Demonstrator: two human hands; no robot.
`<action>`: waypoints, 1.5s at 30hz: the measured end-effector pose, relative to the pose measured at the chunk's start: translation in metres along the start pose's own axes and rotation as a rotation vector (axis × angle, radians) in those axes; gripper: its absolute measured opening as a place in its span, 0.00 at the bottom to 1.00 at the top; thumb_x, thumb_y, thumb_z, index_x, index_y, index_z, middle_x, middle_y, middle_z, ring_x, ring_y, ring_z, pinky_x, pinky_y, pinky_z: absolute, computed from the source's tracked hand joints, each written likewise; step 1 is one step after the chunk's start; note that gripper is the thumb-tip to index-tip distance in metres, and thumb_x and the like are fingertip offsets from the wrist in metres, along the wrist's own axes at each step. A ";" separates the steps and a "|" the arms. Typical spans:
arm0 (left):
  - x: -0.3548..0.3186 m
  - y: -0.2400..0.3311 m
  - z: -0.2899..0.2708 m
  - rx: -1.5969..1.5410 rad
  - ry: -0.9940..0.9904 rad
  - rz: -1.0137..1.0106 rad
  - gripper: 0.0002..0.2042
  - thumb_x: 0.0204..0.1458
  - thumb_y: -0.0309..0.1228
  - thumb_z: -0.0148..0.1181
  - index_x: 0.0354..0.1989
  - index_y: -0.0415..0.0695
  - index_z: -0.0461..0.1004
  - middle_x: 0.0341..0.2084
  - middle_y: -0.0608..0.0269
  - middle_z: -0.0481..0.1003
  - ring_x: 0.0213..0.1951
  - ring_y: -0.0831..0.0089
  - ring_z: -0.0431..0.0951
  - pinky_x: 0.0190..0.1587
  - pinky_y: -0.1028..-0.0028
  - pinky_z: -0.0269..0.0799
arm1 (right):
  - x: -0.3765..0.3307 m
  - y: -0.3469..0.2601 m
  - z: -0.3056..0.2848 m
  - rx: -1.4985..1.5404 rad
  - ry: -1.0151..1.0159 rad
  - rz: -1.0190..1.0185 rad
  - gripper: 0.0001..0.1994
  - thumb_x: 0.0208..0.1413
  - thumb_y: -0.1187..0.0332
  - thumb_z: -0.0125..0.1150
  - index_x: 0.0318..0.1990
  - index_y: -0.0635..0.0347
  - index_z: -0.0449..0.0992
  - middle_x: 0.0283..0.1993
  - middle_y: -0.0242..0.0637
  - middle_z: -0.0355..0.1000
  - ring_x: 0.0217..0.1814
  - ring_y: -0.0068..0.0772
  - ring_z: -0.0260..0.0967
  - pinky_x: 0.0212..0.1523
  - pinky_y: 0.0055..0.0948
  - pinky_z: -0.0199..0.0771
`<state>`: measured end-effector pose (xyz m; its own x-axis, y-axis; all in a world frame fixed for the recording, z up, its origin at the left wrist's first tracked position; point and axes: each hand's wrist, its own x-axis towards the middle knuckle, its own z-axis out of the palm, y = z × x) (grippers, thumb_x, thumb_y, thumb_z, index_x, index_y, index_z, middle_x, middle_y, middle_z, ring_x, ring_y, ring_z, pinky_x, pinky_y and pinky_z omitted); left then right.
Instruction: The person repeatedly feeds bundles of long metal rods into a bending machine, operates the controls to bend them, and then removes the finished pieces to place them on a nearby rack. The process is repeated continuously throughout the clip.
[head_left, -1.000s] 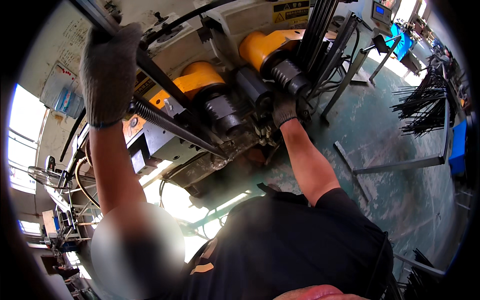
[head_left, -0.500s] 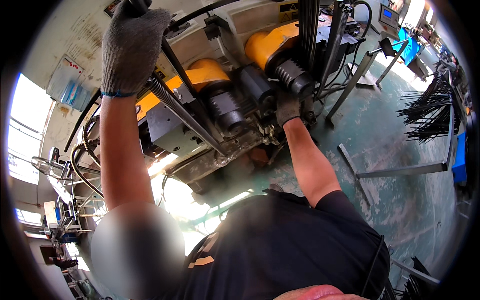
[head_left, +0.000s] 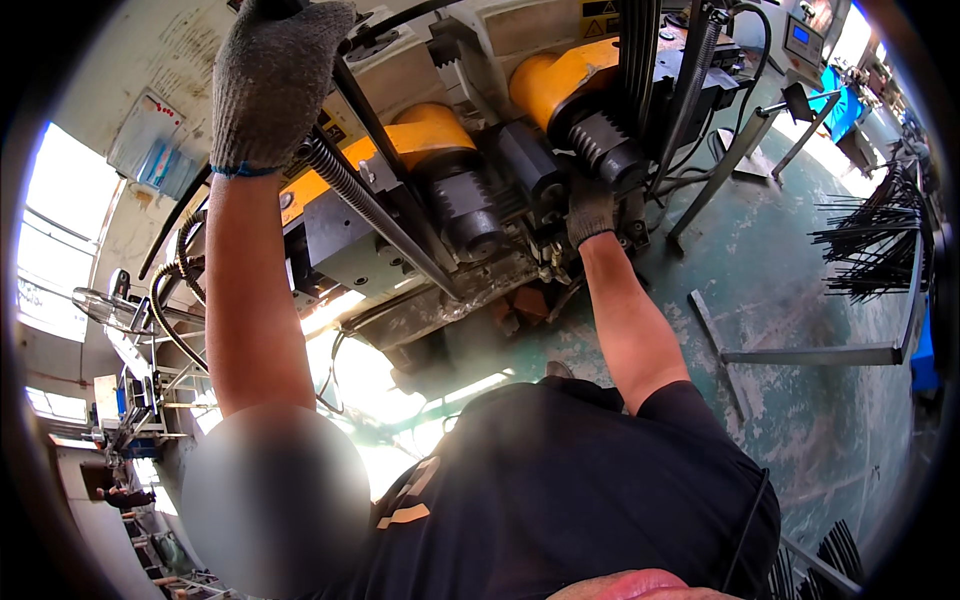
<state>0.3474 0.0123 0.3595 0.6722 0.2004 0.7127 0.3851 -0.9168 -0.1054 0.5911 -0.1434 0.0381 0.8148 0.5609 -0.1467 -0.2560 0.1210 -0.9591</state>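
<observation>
One ribbed cylinder point(head_left: 606, 150) beside right hand point(head_left: 591, 212), faceted block point(head_left: 527, 160) to hand's left.

The left hand point(head_left: 275, 85) wears grey knit with a blue edge, the right hand point(head_left: 590, 210) brownish-grey, with an orange housing point(head_left: 435, 125) and black cylinder point(head_left: 462, 208) between them, and blotchy green floor point(head_left: 800, 285) right of both.
</observation>
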 end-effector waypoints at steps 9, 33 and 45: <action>-0.002 0.021 -0.009 -0.073 0.151 -0.048 0.11 0.60 0.29 0.59 0.49 0.44 0.80 0.36 0.60 0.79 0.38 0.69 0.82 0.41 0.71 0.78 | -0.005 -0.005 0.008 0.133 0.013 0.067 0.18 0.60 0.57 0.67 0.47 0.64 0.80 0.37 0.41 0.79 0.27 0.36 0.80 0.17 0.35 0.78; -0.011 -0.021 -0.024 0.027 -0.173 0.044 0.13 0.66 0.33 0.55 0.55 0.50 0.80 0.42 0.59 0.85 0.46 0.67 0.86 0.53 0.70 0.82 | 0.056 0.115 -0.020 0.075 0.016 -0.135 0.11 0.61 0.68 0.57 0.38 0.66 0.83 0.36 0.41 0.81 0.35 0.32 0.80 0.35 0.30 0.78; -0.003 0.079 -0.014 -0.576 0.187 -0.546 0.17 0.56 0.26 0.63 0.53 0.36 0.73 0.39 0.56 0.77 0.43 0.66 0.79 0.49 0.66 0.76 | 0.094 0.166 -0.055 -0.486 -0.023 -0.318 0.11 0.62 0.68 0.52 0.40 0.62 0.82 0.40 0.40 0.81 0.41 0.36 0.80 0.42 0.36 0.77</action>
<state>0.3669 -0.0659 0.3589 0.3477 0.6562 0.6697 0.2086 -0.7505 0.6271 0.6538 -0.1157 -0.1479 0.7998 0.5767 0.1664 0.2716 -0.1005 -0.9572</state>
